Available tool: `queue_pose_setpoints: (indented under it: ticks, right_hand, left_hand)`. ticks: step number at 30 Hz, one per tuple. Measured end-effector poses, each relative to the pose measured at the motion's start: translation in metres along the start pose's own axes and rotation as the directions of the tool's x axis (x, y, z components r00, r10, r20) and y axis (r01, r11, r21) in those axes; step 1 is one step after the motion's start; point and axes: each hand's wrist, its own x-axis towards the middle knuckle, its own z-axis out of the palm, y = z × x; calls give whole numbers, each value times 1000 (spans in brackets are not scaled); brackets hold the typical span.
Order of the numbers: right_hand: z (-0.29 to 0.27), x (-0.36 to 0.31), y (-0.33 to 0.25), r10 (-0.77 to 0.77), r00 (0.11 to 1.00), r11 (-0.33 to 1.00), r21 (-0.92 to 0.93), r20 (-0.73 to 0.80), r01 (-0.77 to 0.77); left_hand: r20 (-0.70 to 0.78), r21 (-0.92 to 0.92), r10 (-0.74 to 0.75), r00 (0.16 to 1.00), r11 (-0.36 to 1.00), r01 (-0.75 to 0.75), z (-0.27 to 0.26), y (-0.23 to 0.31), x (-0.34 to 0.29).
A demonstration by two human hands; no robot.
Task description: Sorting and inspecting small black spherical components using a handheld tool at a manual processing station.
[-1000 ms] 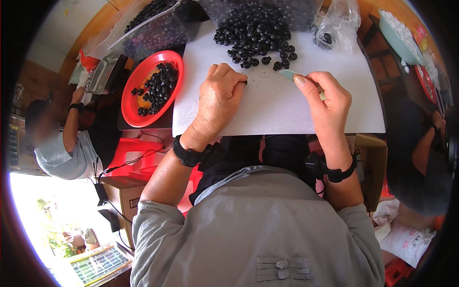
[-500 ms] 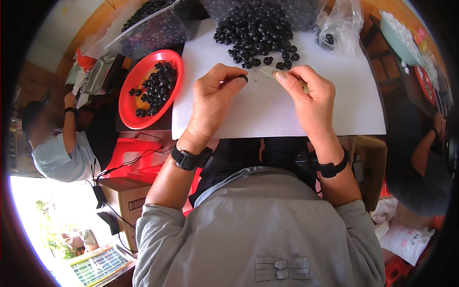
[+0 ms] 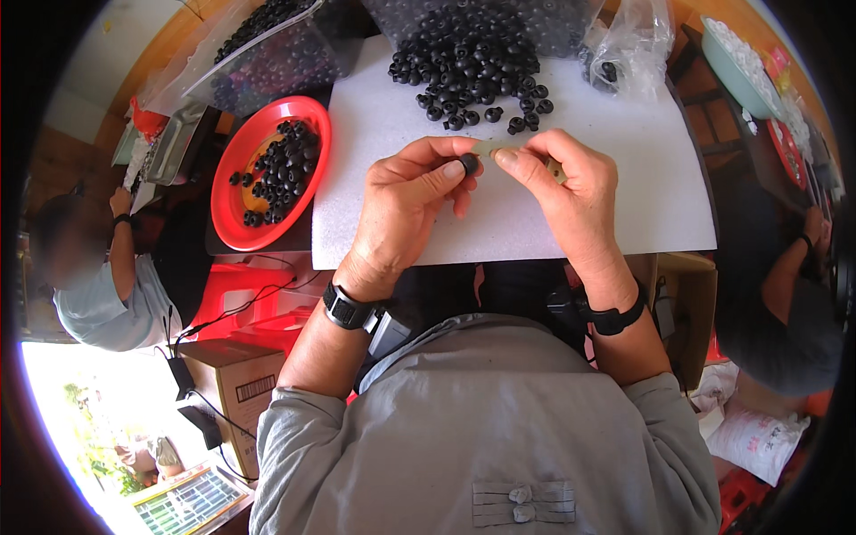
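Note:
Between the thumb and fingers of my left hand [image 3: 401, 201] is a small round black piece [image 3: 469, 164], bead-like, held above the white sheet [image 3: 535, 227]. My right hand [image 3: 575, 187] pinches a small pale flat-bladed tool [image 3: 487, 146]. The blade's tip reaches the black piece; whether it cuts or only touches cannot be made out. Beyond my hands lies a heap of similar black pieces [image 3: 464, 62], some showing holes. More of them sit in a red oval plate [image 3: 225, 218] to my left.
Clear plastic bags of black pieces [image 3: 285, 76] stand behind the plate and heap. A crumpled clear bag [image 3: 637, 53] lies at the sheet's far right. One person [image 3: 116, 294] sits at left, another [image 3: 776, 294] at right. A cardboard box [image 3: 218, 374] with cables stands lower left.
My left hand has turned, bringing the black piece into fuller view. Both hands have come closer together, and the blade now meets the piece. The whole view has shifted slightly.

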Motion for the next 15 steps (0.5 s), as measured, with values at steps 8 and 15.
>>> queue_pose_setpoints:
  ticks: [8,15]
  right_hand:
    - [1,-1,1,7,1000,1000,7,25,-7]
    - [1,-1,4,-5,999,999,-35,39,6]
  left_hand:
    - [33,14,10,999,1000,-11,-1,-2,0]
    - [31,-5,24,999,1000,-23,-3,-6,1]
